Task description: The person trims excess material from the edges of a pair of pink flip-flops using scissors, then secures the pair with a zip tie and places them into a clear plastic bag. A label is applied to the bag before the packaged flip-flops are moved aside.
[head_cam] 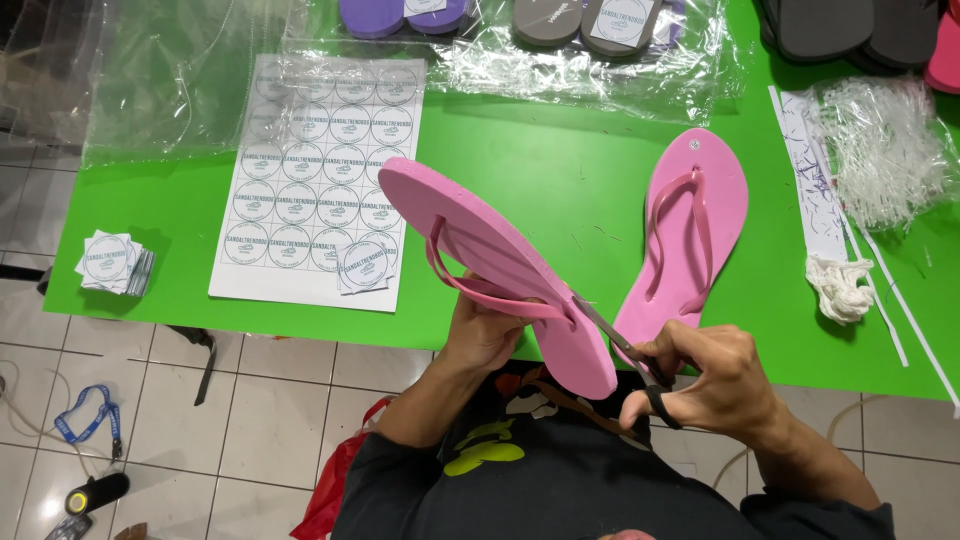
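Left hand (487, 335) curled in a grip; right hand (705, 385) closed, fingers looped.

A matt pink foam sandal (500, 260) with smooth, slightly glossy rubbery straps is held in the left hand (487, 330); the right hand (715, 380) works scissors (625, 350) with dull metal blades and black plastic handles. A second foam sandal (690, 225) lies on the smooth green table (560, 170), beside a paper sticker sheet (315, 180), crinkled glossy clear plastic bags (590, 65) and white stringy plastic ties (880, 150).
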